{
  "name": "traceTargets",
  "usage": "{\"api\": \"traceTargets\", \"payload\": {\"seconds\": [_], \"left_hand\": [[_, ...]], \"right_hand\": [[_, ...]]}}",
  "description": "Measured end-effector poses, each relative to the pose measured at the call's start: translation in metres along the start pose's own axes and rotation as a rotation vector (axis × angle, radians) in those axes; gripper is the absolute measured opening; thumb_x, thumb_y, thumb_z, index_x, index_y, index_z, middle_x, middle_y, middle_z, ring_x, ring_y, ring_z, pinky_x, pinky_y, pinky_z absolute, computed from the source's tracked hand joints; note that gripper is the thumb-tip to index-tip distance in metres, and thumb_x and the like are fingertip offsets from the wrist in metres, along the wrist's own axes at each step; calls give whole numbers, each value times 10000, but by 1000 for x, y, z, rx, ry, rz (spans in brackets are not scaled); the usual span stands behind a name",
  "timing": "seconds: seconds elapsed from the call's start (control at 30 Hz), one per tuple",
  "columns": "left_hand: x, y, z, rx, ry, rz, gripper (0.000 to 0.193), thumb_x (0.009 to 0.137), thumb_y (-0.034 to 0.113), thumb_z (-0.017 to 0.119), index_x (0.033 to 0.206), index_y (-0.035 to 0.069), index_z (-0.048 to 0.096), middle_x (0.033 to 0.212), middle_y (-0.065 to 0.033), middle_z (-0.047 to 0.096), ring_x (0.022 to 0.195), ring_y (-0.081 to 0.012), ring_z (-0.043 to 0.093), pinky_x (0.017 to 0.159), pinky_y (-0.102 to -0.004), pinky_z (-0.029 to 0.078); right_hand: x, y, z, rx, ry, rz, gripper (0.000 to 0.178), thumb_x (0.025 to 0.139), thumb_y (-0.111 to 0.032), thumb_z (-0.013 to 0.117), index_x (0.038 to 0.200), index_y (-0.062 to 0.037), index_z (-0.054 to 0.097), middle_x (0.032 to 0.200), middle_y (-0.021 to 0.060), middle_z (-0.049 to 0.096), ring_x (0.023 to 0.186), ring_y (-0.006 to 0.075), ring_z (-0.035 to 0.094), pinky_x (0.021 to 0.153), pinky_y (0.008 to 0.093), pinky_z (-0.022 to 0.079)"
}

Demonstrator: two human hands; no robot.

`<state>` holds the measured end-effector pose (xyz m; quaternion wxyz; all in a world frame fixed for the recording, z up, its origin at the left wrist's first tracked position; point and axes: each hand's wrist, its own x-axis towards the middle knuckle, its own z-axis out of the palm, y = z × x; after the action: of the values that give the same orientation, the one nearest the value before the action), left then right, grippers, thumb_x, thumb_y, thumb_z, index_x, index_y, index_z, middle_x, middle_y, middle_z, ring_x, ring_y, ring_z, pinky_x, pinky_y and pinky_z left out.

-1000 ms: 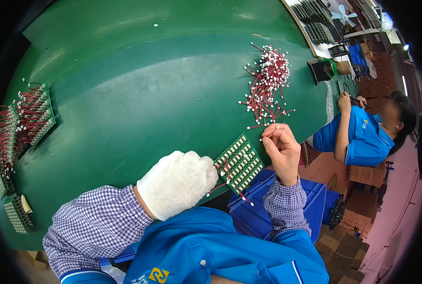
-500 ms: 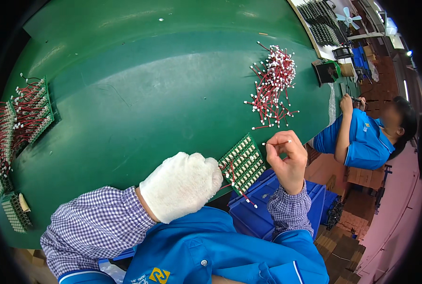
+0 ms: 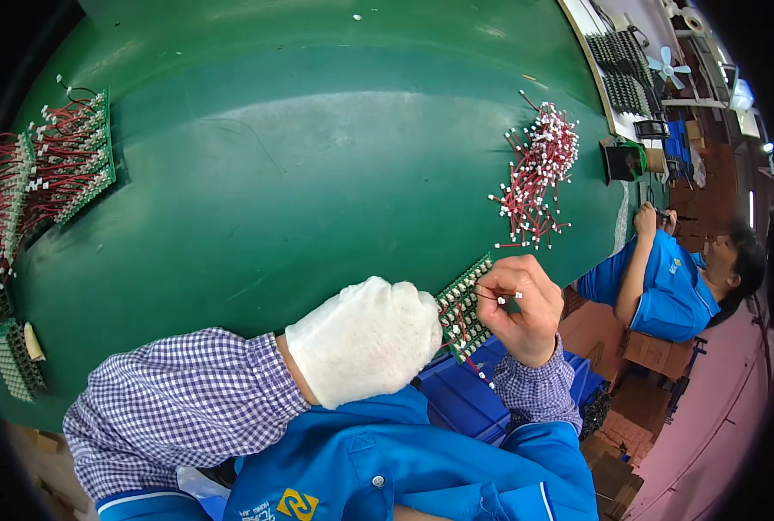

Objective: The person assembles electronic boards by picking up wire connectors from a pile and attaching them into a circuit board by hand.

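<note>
My left hand (image 3: 365, 343), in a white knitted glove, is closed at the left edge of a green circuit board panel (image 3: 453, 306) and steadies it. Rows of small white sockets cover the panel, and a few red and black wire leads (image 3: 462, 328) hang off its near side. My bare right hand (image 3: 526, 308) pinches a short wire lead with white plugs (image 3: 502, 300) between thumb and fingers. That hand is over the right side of the panel and hides part of it. Whether the lead's far end touches a socket cannot be made out.
Beyond my right hand lies a pile of red leads with white plugs (image 3: 539, 165). Wired panels (image 3: 79, 165) stand at the far left, near stacked bare panels (image 3: 12, 358). A blue crate (image 3: 461, 401) sits below the table edge. A co-worker (image 3: 678, 282) sits at the right.
My right hand has come left and over the panel with the lead. The head view has shifted, so the table things appear displaced. My left hand still grips the panel.
</note>
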<state>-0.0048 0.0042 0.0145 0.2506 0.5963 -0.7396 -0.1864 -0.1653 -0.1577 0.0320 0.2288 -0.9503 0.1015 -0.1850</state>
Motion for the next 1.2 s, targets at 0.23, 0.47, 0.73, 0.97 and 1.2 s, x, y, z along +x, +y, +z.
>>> {"api": "traceTargets", "payload": {"seconds": [0.23, 0.47, 0.73, 0.97, 1.2], "left_hand": [[-1, 0, 1, -39, -13, -21, 127, 856, 120, 535, 807, 25, 604, 763, -130, 579, 582, -248, 599, 511, -358, 508], [-1, 0, 4, -61, 33, -18, 131, 843, 124, 539, 782, 26, 601, 749, -130, 576, 571, -254, 596, 510, -361, 504], [-3, -2, 9, -89, 103, 4, 133, 831, 126, 544, 761, 28, 599, 740, -134, 577, 570, -260, 592, 513, -364, 505], [-1, -1, 7, -95, 90, -8, 141, 831, 122, 547, 746, 25, 603, 730, -138, 577, 553, -248, 581, 491, -353, 501], [-1, -2, 9, -81, 133, 20, 139, 828, 113, 553, 738, 20, 606, 717, -136, 578, 540, -234, 578, 468, -340, 498]], "right_hand": [[2, 1, -5, -21, -58, -46, 283, 558, 87, 684, 811, -35, 649, 835, 65, 634, 554, 148, 499, 464, 249, 399], [11, 0, -9, -33, -146, -84, 278, 566, 87, 684, 814, -33, 643, 830, 64, 629, 574, 155, 511, 488, 249, 411], [15, -2, -11, 43, -192, 5, 279, 568, 94, 679, 817, -26, 638, 828, 66, 622, 602, 163, 524, 526, 249, 433], [15, -2, -12, 42, -226, 9, 280, 564, 94, 679, 814, -23, 636, 831, 68, 620, 616, 167, 527, 536, 253, 438], [18, 0, -15, 40, -215, -16, 287, 557, 85, 685, 818, -25, 638, 833, 72, 620, 622, 173, 532, 538, 256, 440]]}}
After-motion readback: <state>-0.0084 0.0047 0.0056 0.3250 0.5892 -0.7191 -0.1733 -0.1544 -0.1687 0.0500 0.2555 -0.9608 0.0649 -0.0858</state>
